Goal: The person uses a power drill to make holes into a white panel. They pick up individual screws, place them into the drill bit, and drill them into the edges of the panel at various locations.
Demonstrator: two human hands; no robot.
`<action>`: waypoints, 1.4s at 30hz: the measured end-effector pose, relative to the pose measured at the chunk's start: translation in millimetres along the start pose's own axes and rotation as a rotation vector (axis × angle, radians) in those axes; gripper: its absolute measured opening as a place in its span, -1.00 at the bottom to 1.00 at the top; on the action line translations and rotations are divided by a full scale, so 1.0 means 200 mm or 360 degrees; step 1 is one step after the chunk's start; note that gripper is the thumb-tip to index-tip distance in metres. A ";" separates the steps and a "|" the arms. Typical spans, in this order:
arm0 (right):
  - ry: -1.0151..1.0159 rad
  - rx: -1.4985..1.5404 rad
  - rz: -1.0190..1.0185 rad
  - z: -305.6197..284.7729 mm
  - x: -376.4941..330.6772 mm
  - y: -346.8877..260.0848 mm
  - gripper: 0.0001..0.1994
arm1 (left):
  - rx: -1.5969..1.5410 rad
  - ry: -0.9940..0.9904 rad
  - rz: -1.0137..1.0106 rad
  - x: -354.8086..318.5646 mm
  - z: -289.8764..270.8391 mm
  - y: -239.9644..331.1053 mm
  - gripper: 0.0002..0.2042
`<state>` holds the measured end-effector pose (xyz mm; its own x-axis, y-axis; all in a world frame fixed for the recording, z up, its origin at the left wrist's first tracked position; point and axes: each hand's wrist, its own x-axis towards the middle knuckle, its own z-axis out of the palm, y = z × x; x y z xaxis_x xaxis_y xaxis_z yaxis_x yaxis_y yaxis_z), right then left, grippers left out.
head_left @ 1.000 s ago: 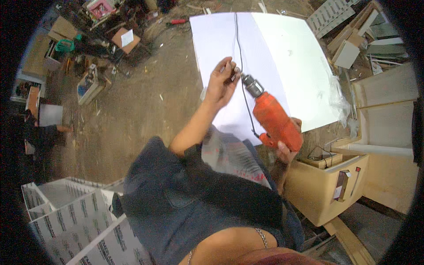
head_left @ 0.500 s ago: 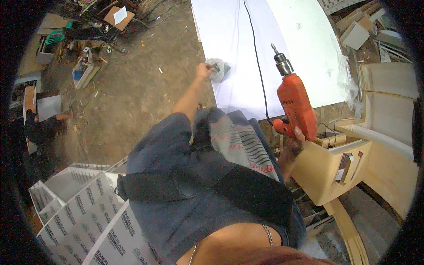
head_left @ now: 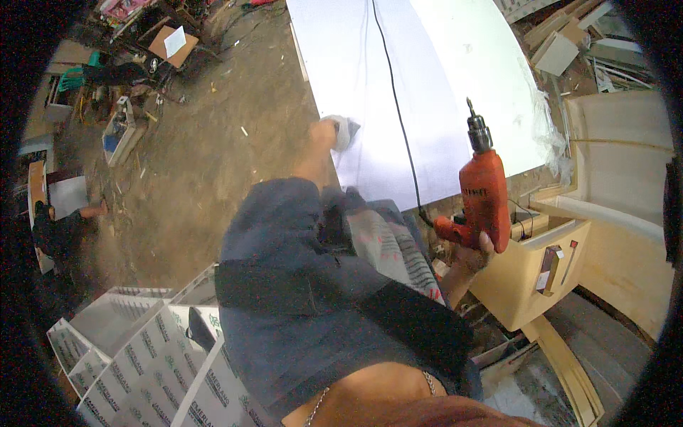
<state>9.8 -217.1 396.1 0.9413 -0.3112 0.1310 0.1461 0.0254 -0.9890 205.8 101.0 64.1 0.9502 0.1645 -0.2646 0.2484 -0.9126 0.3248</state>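
Observation:
My right hand (head_left: 478, 250) grips a red corded drill (head_left: 484, 192) by its handle. The drill's chuck and bit point up and away from me. From the handle's end a black cord (head_left: 398, 107) runs forward over a large white sheet (head_left: 420, 71). My left hand (head_left: 324, 134), blurred by motion, is closed at a small whitish see-through plastic bag (head_left: 346, 134) near the sheet's left edge. What the bag holds cannot be made out now, and the fingertips are partly hidden.
A pale wooden box (head_left: 523, 274) stands right of the drill. White printed panels (head_left: 135, 356) are at lower left. A person (head_left: 60, 220) in dark clothes is at far left, holding a grey panel. Offcuts (head_left: 558, 53) lie at upper right; crumpled plastic (head_left: 558, 142) edges the sheet.
The drill has turned more upright, its bit swinging right. My left hand and the bag are closer together, and the dark bits seen at the fingers are hidden. The whole view has shifted slightly.

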 end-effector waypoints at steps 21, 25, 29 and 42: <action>0.0209 0.0046 0.0126 0.04 0.04 0.07 -0.30 | -0.0247 0.0254 0.0025 0.01 -0.02 -0.04 -0.80; 0.0212 0.0099 0.0119 -0.02 0.06 0.09 -0.30 | -0.0508 0.0338 0.0046 -0.08 -0.19 0.04 -0.80; 0.0190 0.0105 0.0088 -0.07 0.06 0.06 -0.31 | -0.1184 0.0376 0.0037 -0.16 -0.40 0.16 -0.86; -0.0294 -0.0053 -0.0428 -0.20 0.19 -0.04 -0.31 | -0.4147 -0.0696 0.0312 -0.79 -1.34 1.09 -0.79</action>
<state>31.6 -266.5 405.2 0.9100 -0.1247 0.3955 0.3900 -0.0667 -0.9184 160.5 -24.6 419.4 0.9874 -0.1343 -0.0843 0.1426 0.9846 0.1015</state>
